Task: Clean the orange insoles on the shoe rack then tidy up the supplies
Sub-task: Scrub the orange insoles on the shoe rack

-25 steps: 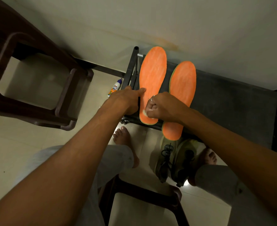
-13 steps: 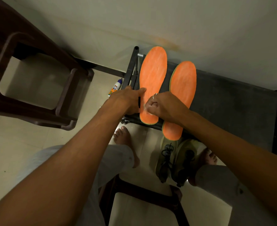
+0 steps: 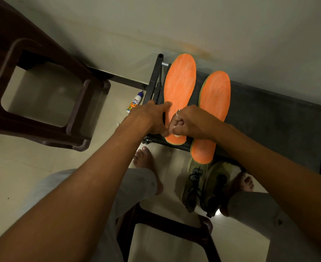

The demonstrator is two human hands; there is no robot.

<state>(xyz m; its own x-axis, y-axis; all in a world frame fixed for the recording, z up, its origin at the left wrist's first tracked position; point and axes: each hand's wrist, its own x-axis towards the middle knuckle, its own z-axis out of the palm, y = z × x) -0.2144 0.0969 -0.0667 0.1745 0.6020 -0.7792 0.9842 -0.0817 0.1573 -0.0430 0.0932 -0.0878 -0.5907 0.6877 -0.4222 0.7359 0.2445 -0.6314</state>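
two orange insoles on top of the dark shoe rack [image 3: 269, 118], lying side by side, toes toward the wall. left insole [image 3: 180, 86] set further back, heel end just short of the rack's near edge; right insole [image 3: 215, 95] set nearer, heel poking out past that edge. both showing a thin greenish rim.

left hand [image 3: 148, 120] spread flat at the left insole's outer edge, fingers [image 3: 164, 106] reaching onto the orange surface, thumb side down by the heel (pinning, by the look of the press). not gripping anything, simply open and laid down.

right hand [image 3: 190, 121] curled into a loose fist over the heel part of the left insole, closed on a small whitish wad [image 3: 176, 136], only a sliver of it peeking out below the knuckles and touching the insole; too little visible to tell cloth from cotton. rings on two fingers. right forearm crossing above the right insole's heel half.

on the floor left of the rack, a small white bottle [image 3: 135, 101] with a blue cap and coloured label, lying tilted near the rack leg. beneath the rack's near edge, a pair of olive shoes [image 3: 207, 184] with dark laces, between two bare feet. dark brown plastic stool [image 3: 42, 91] to the left, well apart from the rack.
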